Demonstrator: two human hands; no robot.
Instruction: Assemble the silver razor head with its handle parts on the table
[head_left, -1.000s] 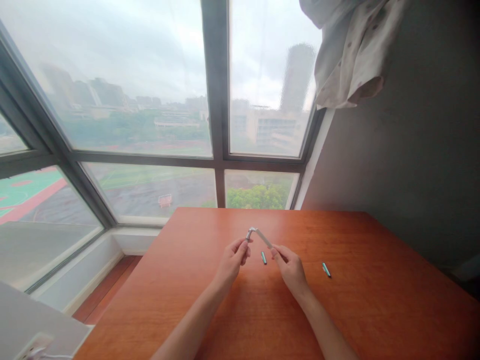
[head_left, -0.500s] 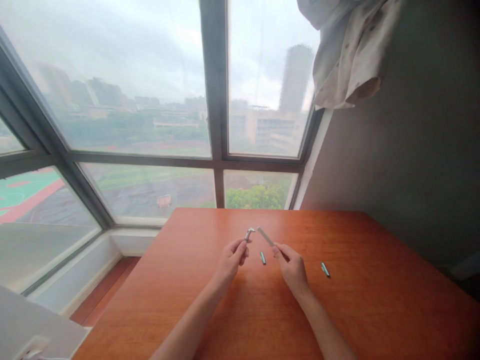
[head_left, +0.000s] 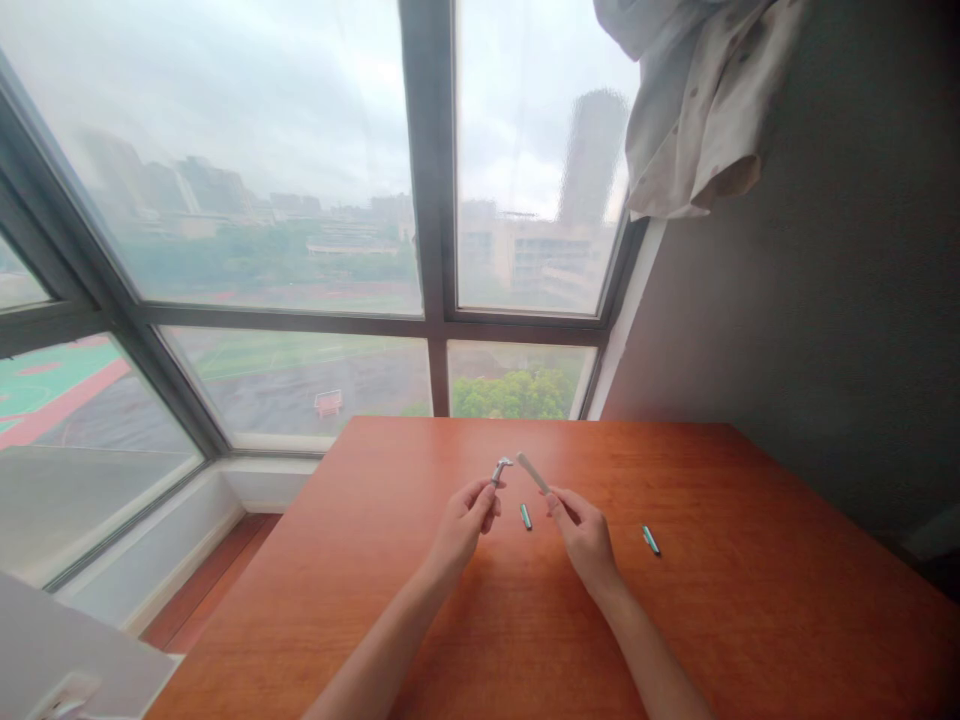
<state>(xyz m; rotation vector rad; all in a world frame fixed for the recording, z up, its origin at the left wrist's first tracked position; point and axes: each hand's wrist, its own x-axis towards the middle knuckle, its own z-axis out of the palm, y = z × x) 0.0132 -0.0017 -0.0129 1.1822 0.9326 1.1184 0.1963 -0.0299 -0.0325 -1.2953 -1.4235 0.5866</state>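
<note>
My left hand (head_left: 466, 515) is closed on a silver razor handle (head_left: 501, 469), its bent neck pointing up and to the right. In my right hand (head_left: 581, 530) a pale, slim stick (head_left: 532, 472) is pinched, tilted up to the left; I cannot make out its exact kind. The tips of the two things are close together but apart. On the table between my hands lies a small green-and-dark razor cartridge (head_left: 526, 517). A second razor cartridge (head_left: 651, 540) of the same look lies to the right of my right hand.
The reddish-brown wooden table (head_left: 450, 640) reaches to the large window (head_left: 300, 200) ahead. A grey wall (head_left: 810, 320) stands on the right, with a pale shirt (head_left: 697, 120) hanging at the top. At the lower left is a white surface (head_left: 67, 640).
Almost nothing differs. The razor handle and the stick have shifted very slightly to the right in my hands; both cartridges lie where they were.
</note>
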